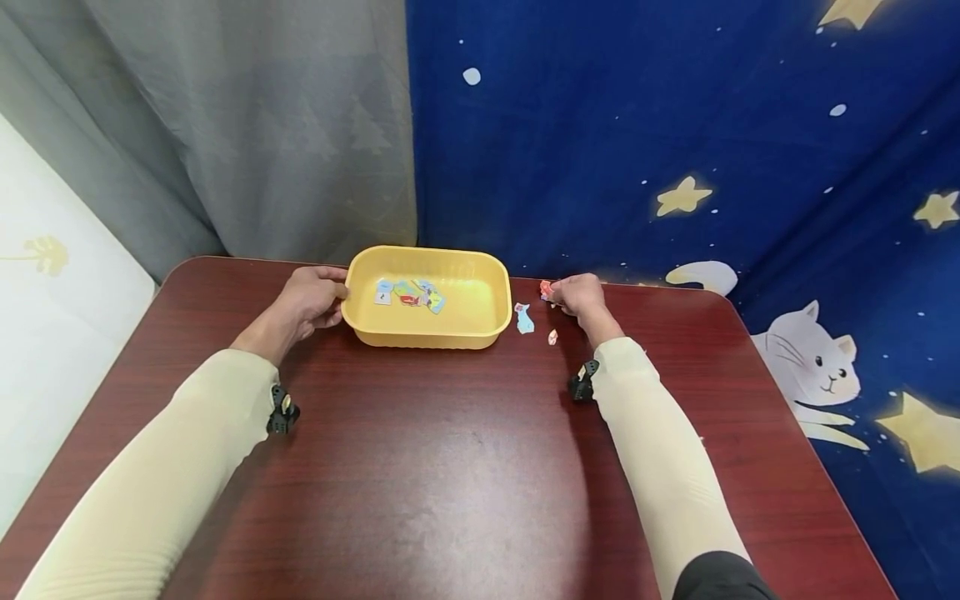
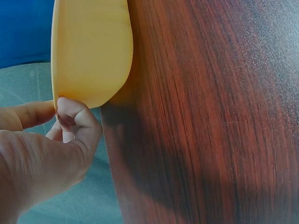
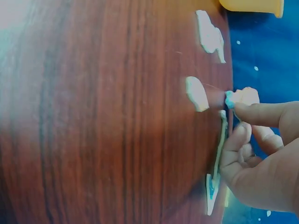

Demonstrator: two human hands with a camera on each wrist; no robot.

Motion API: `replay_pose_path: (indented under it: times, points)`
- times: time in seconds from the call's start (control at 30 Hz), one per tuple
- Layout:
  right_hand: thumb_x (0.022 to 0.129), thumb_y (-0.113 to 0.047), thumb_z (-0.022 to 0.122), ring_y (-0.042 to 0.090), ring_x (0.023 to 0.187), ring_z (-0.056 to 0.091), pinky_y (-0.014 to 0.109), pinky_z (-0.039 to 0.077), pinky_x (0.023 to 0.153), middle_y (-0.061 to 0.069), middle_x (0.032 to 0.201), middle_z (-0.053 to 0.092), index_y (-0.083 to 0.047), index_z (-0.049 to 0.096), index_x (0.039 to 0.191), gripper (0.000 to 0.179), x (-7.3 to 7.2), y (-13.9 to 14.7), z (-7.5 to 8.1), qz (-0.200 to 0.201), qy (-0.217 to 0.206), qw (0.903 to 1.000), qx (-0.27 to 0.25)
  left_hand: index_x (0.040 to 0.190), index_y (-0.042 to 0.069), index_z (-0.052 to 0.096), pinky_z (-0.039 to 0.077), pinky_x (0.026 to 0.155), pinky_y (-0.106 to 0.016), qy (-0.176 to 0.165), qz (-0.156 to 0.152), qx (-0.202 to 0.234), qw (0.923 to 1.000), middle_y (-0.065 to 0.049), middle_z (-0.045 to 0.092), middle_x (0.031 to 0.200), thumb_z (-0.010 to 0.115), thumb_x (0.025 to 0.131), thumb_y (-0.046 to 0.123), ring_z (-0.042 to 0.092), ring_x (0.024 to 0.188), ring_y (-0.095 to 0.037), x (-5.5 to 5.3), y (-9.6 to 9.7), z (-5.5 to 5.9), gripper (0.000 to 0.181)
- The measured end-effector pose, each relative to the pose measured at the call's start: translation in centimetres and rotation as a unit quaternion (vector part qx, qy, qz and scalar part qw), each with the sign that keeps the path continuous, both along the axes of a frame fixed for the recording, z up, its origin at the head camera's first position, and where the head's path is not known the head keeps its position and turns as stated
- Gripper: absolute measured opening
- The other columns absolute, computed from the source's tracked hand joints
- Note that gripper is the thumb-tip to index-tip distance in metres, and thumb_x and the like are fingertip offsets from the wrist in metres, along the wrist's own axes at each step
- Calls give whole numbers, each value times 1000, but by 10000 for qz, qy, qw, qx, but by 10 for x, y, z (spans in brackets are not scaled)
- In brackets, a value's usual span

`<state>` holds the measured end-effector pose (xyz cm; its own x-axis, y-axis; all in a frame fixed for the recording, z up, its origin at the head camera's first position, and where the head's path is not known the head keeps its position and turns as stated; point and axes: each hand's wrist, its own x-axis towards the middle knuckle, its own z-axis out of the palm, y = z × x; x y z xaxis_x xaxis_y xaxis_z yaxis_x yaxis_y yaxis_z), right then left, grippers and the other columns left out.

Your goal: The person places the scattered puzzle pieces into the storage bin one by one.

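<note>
A shallow yellow plastic basin stands at the table's far edge. My left hand grips its left end, with thumb and fingers on the rim in the left wrist view. Several small, colourful flat cutouts lie inside the basin. To its right, my right hand pinches a small reddish cutout between thumb and fingers. A light-blue cutout and a smaller pale one lie between that hand and the basin. Beneath the right hand, a thin piece is visible in the right wrist view.
The dark red wooden table ends just behind the basin. A grey curtain and a blue curtain with stars and a cat hang close behind that edge. Small black wrist cameras sit on both cream sleeves.
</note>
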<state>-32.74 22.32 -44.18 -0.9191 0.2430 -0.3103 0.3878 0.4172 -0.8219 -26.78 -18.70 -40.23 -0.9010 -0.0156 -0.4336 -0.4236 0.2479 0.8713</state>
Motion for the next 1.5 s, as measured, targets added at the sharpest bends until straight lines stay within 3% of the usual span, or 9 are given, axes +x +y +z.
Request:
replay_pose_path:
  times: [0.17,0.37,0.57,0.87,1.5]
  points:
    - [82,11,57,7,64,60,29,59,77,0,74,63,10,65,115,33,6,4,7,51,32,9971,-754,144,4,41,50,51,-21,-28,33,4,10000,-8,52,88,48,99,7,50,57,-9,-1,0,-1,46]
    - [84,12,54,10,71,63,35,56,87,4,80,64,10,60,120,37,11,7,14,274,-23,9914,-1278,144,4,41,50,50,-21,-68,66,47,9999,-7,53,86,48,98,7,50,57,-9,0,-1,0,46]
    - [85,11,60,13,71,66,34,57,83,8,94,63,6,60,123,38,16,8,21,398,37,9847,-1696,143,4,42,50,51,-21,-37,52,30,10000,-7,53,84,48,98,7,50,56,-9,0,-1,-1,45]
    - [84,13,63,14,70,69,25,59,63,9,84,69,16,53,124,41,16,-2,31,560,549,9652,-2496,143,4,42,50,51,-20,-25,61,37,10000,-5,53,80,49,97,7,50,56,-8,1,-3,-1,47]
    - [88,6,64,16,81,71,30,58,76,9,94,72,9,59,126,38,13,-35,49,936,453,9602,-2593,143,5,42,49,52,-20,-30,54,46,10000,-10,51,91,48,98,8,50,58,-10,-2,0,0,45]
